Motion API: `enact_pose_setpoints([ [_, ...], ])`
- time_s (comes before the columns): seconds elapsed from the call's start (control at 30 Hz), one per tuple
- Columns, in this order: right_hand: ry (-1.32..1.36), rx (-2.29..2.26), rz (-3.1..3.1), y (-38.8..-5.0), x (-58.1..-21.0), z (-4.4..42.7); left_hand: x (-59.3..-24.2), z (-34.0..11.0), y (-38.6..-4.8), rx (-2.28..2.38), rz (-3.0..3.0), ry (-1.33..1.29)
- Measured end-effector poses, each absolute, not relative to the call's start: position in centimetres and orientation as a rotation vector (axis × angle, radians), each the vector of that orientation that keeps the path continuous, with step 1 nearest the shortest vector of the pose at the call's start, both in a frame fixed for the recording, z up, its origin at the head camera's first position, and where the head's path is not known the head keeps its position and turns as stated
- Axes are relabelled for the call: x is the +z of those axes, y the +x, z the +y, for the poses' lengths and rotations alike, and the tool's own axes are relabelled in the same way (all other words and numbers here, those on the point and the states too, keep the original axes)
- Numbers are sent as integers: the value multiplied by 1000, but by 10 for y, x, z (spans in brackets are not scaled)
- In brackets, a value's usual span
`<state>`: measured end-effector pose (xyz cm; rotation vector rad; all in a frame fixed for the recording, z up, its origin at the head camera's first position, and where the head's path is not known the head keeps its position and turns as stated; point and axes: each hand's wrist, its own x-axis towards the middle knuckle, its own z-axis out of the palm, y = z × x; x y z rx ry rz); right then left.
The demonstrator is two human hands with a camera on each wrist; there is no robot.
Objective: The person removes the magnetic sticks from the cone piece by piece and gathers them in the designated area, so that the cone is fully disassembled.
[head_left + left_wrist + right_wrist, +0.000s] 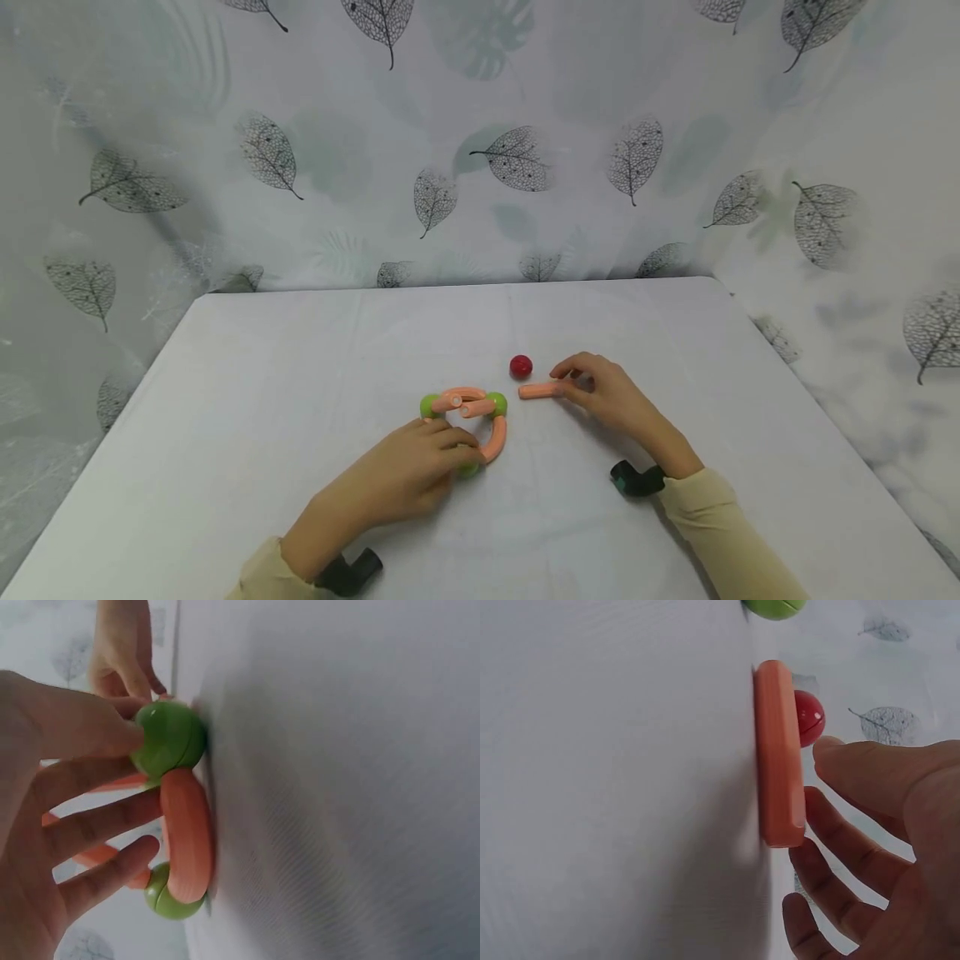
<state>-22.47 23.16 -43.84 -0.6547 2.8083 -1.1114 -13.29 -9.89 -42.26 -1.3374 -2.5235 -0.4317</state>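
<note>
My left hand (405, 475) is at the near side of a toy frame made of curved orange rods (497, 442) and green balls (497, 404). In the left wrist view, its thumb and fingers pinch the near green ball (171, 739). A curved orange rod (187, 832) joins that ball to another green ball (169, 894). Two short orange rods (478, 408) stick up from the frame's far side. My right hand (611, 402) is at the right end of a straight orange rod (780, 754) lying on the table. In the right wrist view, its fingers are spread and the thumb stands apart from the rod.
A red ball (521, 367) sits just beyond the straight rod. The table (285, 375) has a white cover, and leaf-patterned cloth (330, 150) hangs behind it and at both sides. Dark wrist devices (637, 479) are worn at both wrists.
</note>
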Motion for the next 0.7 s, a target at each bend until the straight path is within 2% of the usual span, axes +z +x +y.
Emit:
enact_pose_setpoints([
  [0.13, -647, -1168, 2795, -223, -431, 230, -415, -105, -137, -529, -2477, -1349],
  [0.3, -765, -1245, 2754, -219, -426, 223, -404, -114, -139, -635, -2461, -1319],
  [0.7, -925, -1241, 2665, -206, -421, 199, -404, -125, -149, -837, -2364, -1015],
])
